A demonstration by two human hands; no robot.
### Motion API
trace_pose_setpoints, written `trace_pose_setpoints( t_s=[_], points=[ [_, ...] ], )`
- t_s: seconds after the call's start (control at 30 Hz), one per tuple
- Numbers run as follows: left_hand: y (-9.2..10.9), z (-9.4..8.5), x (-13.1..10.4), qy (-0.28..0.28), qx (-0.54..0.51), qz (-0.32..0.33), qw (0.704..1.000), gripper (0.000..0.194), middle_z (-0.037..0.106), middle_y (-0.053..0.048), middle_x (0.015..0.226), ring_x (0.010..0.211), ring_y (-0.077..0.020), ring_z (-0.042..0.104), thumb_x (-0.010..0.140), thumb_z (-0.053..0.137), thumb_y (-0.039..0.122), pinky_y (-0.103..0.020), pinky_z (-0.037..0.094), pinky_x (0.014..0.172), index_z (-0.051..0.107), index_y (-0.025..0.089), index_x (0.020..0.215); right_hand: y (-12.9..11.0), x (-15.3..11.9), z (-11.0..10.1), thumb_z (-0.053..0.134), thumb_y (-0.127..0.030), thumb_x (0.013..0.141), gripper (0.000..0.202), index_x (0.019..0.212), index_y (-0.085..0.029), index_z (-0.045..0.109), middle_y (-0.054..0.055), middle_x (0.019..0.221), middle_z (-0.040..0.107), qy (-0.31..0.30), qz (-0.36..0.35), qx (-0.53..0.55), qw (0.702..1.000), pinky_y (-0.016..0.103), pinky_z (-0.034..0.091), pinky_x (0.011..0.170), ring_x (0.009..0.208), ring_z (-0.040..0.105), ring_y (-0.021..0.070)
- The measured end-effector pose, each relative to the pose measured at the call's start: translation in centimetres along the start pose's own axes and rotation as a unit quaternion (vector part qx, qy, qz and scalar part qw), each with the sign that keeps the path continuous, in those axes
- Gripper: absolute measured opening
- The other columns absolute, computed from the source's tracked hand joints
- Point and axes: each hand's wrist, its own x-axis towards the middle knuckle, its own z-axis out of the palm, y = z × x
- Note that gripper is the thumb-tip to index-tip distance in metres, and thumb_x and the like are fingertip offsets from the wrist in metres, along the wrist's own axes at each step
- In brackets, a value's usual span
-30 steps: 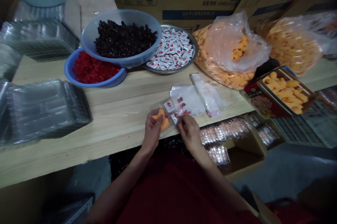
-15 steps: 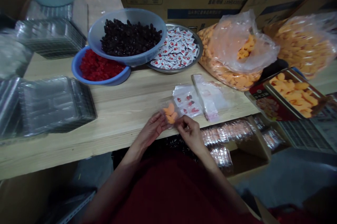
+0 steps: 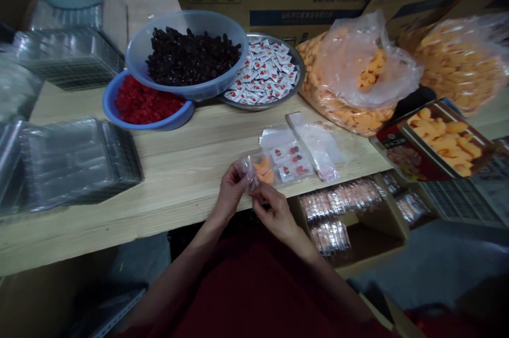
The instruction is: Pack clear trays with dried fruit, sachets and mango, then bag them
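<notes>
A small clear bag (image 3: pixel 264 170) with several orange pieces lies at the table's front edge, its open end toward me. My left hand (image 3: pixel 234 185) pinches the left side of that end. Right beside it, my right hand (image 3: pixel 272 206) has its fingers closed on the lower edge of the same bag. Touching the bag on the right is a clear packet (image 3: pixel 289 160) with small printed sachets and dark and red pieces. Behind that lies a stack of flat clear bags (image 3: pixel 312 144).
Behind stand a bowl of dark pieces (image 3: pixel 137 52), a blue bowl of red pieces (image 3: pixel 169 124) and a metal bowl of sachets (image 3: pixel 270 70). Clear trays (image 3: pixel 79 160) are left; orange-filled bags (image 3: pixel 353 110), a tin (image 3: pixel 401 155) and a carton of packets (image 3: pixel 377 242) are right.
The bag of orange pieces has turned and now lies against the printed packet. My left hand has moved up to its open end, and my right hand has shifted left, close to my left.
</notes>
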Motion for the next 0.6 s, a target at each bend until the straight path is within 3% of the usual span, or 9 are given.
trace_pose_setpoints(
  t_s=[0.07, 0.1, 0.17, 0.23, 0.33, 0.43, 0.6],
  points=[
    [0.2, -0.4, 0.1, 0.008, -0.006, 0.001, 1.0, 0.029, 0.065, 0.002, 0.077, 0.07, -0.0119, 0.057, 0.07, 0.085, 0.032, -0.024, 0.046, 0.068, 0.061, 0.019, 0.081, 0.0, -0.5, -0.7, 0.064, -0.024, 0.094, 0.018, 0.112, -0.027, 0.065, 0.003, 0.098, 0.067, 0.017, -0.006, -0.023, 1.0, 0.034, 0.056, 0.082, 0.09, 0.066, 0.0196],
    [0.2, -0.6, 0.2, 0.007, -0.006, -0.005, 1.0, 0.03, 0.066, 0.002, 0.078, 0.07, -0.0123, 0.058, 0.069, 0.085, 0.031, -0.024, 0.047, 0.068, 0.061, 0.018, 0.08, 0.1, -0.7, -1.1, 0.07, -0.029, 0.092, 0.033, 0.124, -0.03, 0.062, 0.006, 0.112, 0.067, 0.025, -0.012, -0.049, 0.998, 0.039, 0.055, 0.092, 0.103, 0.065, 0.0231],
    [0.2, -0.9, 0.4, 0.002, -0.001, -0.01, 1.0, 0.032, 0.066, 0.001, 0.076, 0.068, -0.0121, 0.058, 0.066, 0.087, 0.031, -0.024, 0.047, 0.066, 0.059, 0.018, 0.078, 0.7, -1.0, -1.6, 0.08, -0.037, 0.085, 0.069, 0.146, -0.034, 0.049, 0.011, 0.14, 0.057, 0.024, -0.025, -0.125, 0.992, 0.051, 0.047, 0.11, 0.132, 0.053, 0.0314],
    [0.3, -1.1, 0.5, 0.0, -0.003, 0.001, 1.0, 0.035, 0.063, 0.003, 0.071, 0.063, -0.0102, 0.056, 0.067, 0.087, 0.031, -0.022, 0.046, 0.062, 0.056, 0.019, 0.076, 1.7, -1.2, -1.6, 0.078, -0.035, 0.086, 0.085, 0.158, -0.036, 0.034, 0.012, 0.158, 0.041, -0.005, -0.033, -0.201, 0.979, 0.06, 0.036, 0.119, 0.148, 0.037, 0.0355],
    [0.7, -1.3, 0.4, -0.016, -0.01, 0.033, 0.999, 0.037, 0.058, 0.006, 0.066, 0.057, -0.0077, 0.051, 0.07, 0.087, 0.032, -0.02, 0.044, 0.056, 0.053, 0.02, 0.077, 3.3, -1.1, -1.0, 0.06, -0.023, 0.097, 0.075, 0.162, -0.038, 0.025, 0.009, 0.168, 0.03, -0.024, -0.044, -0.264, 0.963, 0.063, 0.026, 0.124, 0.155, 0.028, 0.0325],
    [1.7, -1.2, 0.0, -0.042, -0.007, 0.049, 0.998, 0.036, 0.056, 0.006, 0.062, 0.053, -0.0073, 0.05, 0.072, 0.087, 0.032, -0.02, 0.042, 0.052, 0.053, 0.02, 0.08, 3.4, -0.6, -0.8, 0.045, -0.017, 0.101, 0.066, 0.161, -0.037, 0.027, 0.008, 0.165, 0.038, -0.005, -0.07, -0.266, 0.962, 0.061, 0.027, 0.124, 0.154, 0.033, 0.028],
    [5.9, -0.7, -1.5, -0.071, -0.048, 0.065, 0.994, 0.031, 0.056, 0.007, 0.06, 0.048, -0.0076, 0.048, 0.079, 0.083, 0.03, -0.02, 0.037, 0.045, 0.055, 0.021, 0.088, -1.2, 1.3, -3.1, 0.047, -0.015, 0.101, 0.056, 0.154, -0.033, 0.046, 0.006, 0.151, 0.057, 0.011, -0.135, -0.138, 0.981, 0.054, 0.041, 0.12, 0.144, 0.05, 0.0246]
  ],
)
